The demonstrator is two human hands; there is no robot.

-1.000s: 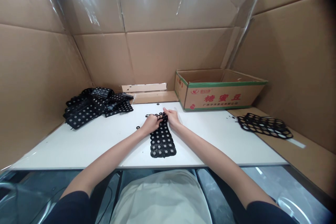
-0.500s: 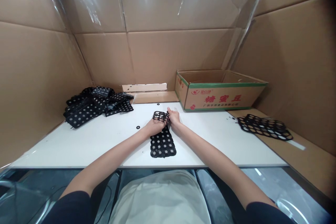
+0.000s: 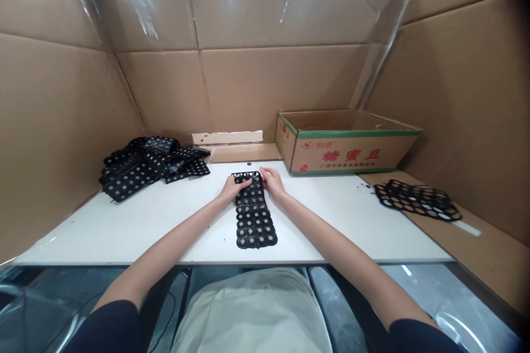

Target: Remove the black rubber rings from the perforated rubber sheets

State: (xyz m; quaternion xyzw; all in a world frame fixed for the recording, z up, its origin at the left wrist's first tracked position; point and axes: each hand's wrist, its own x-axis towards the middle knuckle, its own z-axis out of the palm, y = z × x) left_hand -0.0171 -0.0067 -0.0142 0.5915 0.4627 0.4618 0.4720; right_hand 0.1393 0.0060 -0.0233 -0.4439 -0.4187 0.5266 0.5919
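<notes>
A black sheet (image 3: 255, 226) with rows of round grey dots lies lengthwise on the white table, its near end flat. The far end shows a strip of open holes. My left hand (image 3: 232, 190) grips the sheet's far left side, thumb on top and the other fingers underneath. At the far right corner, my right hand (image 3: 272, 182) has its thumb and forefinger closed together at the sheet's edge. Whether a small piece is between those fingertips is too small to tell.
Several similar dotted black sheets (image 3: 136, 168) are heaped at the left. An open cardboard box (image 3: 348, 151) stands at the back right. Black lattice-like sheets (image 3: 416, 201) with large holes lie on cardboard at the right. One small black ring (image 3: 249, 164) sits near the back edge. Cardboard walls (image 3: 248, 83) surround the table.
The sheet's far part, folded up over my left hand before, now lies extended away from me. My left hand has shifted left and its thumb shows on top. My right hand remains beside the far edge.
</notes>
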